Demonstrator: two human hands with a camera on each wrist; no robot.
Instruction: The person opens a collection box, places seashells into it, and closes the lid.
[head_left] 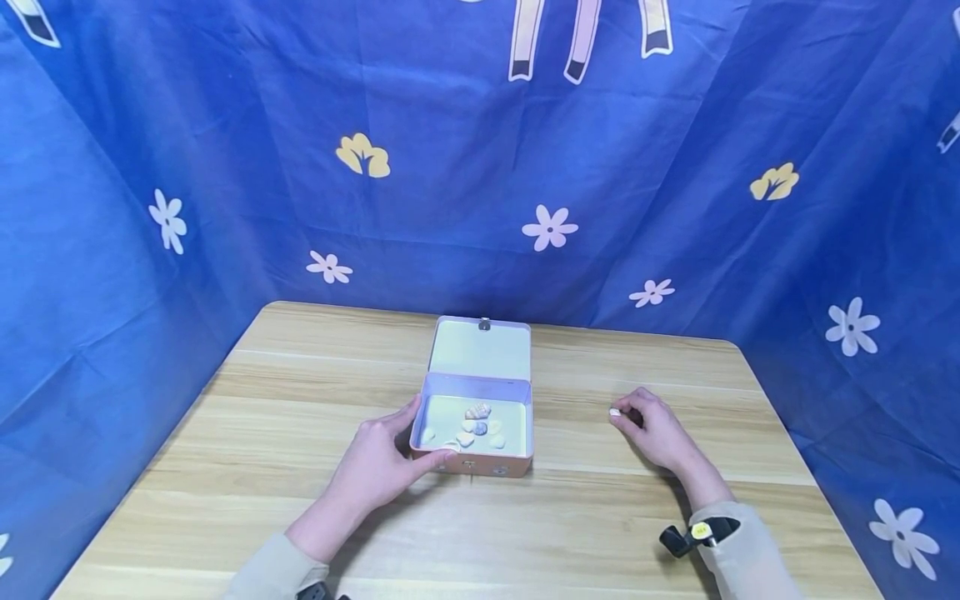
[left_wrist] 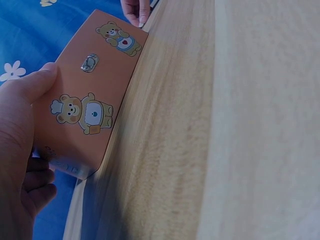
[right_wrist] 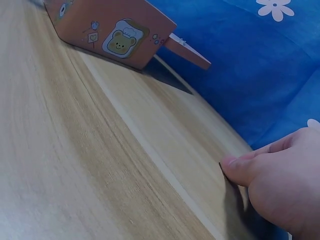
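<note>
An orange tin box point(head_left: 491, 465) printed with bears lies with its lid point(head_left: 480, 350) raised at the back. Several seashells point(head_left: 477, 412) are spread over its pale floor, one of them spiral and brownish. My left hand point(head_left: 378, 458) holds the box at its front left corner, thumb over the front rim and fingers along the left side. To the right of the box, my right hand point(head_left: 660, 433) pinches a small white shell point(head_left: 615, 412) between thumb and fingertips, low over the table. In the right wrist view the hand itself hides that shell.
The box stands on a wood-grain table point(head_left: 315, 358), towards its far edge. Blue curtains point(head_left: 450, 208) with flowers surround the table at the back and both sides. A metal clasp point(left_wrist: 89, 63) sits on the front of the box.
</note>
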